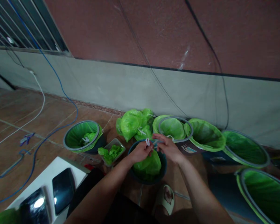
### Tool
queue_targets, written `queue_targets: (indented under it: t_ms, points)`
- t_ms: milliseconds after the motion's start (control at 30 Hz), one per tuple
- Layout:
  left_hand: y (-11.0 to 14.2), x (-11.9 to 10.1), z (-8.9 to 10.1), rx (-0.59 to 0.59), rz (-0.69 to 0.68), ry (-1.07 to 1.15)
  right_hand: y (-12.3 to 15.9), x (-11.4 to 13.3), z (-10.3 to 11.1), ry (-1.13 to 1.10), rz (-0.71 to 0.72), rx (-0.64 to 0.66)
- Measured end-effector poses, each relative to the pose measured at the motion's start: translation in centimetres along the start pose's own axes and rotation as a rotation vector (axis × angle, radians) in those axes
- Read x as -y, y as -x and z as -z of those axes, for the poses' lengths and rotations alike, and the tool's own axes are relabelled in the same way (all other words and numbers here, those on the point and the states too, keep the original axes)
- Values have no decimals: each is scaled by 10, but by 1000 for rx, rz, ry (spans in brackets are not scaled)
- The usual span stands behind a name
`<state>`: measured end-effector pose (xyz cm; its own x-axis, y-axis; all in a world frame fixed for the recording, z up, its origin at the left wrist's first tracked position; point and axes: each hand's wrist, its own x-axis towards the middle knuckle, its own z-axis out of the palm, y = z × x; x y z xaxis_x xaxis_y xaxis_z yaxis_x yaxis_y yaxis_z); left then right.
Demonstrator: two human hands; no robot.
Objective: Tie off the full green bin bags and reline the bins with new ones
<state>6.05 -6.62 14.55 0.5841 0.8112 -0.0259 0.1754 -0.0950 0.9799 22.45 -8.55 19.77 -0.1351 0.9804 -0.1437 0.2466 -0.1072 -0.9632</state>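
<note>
Over a dark round bin [163,168] on the floor, both my hands are close together. A bunched green plastic bag [149,164] sits inside it, below my fingers. My left hand [142,151] is closed on the bag's white drawstring [147,142], and a white end sticks up past the fingers. My right hand [169,148] pinches the same drawstring on the other side, with a pale stretch running between the two hands. Exactly how the strands cross is blurred. Tied green bags [132,123] lie against the wall just behind the bin.
Left of my bin stand a lined bin [82,137] and a clear tray of green bags [114,151]. Several green-lined bins [245,147] line the right side. Two phones [63,190] rest on a white surface [58,165]. A blue cable [35,158] crosses the floor.
</note>
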Motion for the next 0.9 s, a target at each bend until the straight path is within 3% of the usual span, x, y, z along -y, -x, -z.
queue_targets:
  t_ms: [100, 200, 267, 333, 467, 600, 700, 900]
  points:
    - [-1, -1, 1, -26, 17, 8, 2, -5, -4, 319, 50, 153]
    - [-2, -2, 2, -179, 138, 134, 3, -5, -3, 564, 60, 95]
    - [-1, -4, 4, -245, 244, 288, 3, -4, -1, 604, 33, 59]
    - [1, -7, 7, -240, 313, 453, 3, -4, 1, 569, 33, 53]
    - [3, -8, 12, -239, 319, 553, 4, -7, 2, 561, -3, 121]
    - [1, -2, 12, -231, 212, 363, 3, -10, 2, 639, -56, 128]
    - [0, 0, 12, -209, 137, 94, 1, -11, 1, 714, -75, 124]
    - [4, -5, 9, -264, -72, -331, -4, -16, -3, 704, 0, 99]
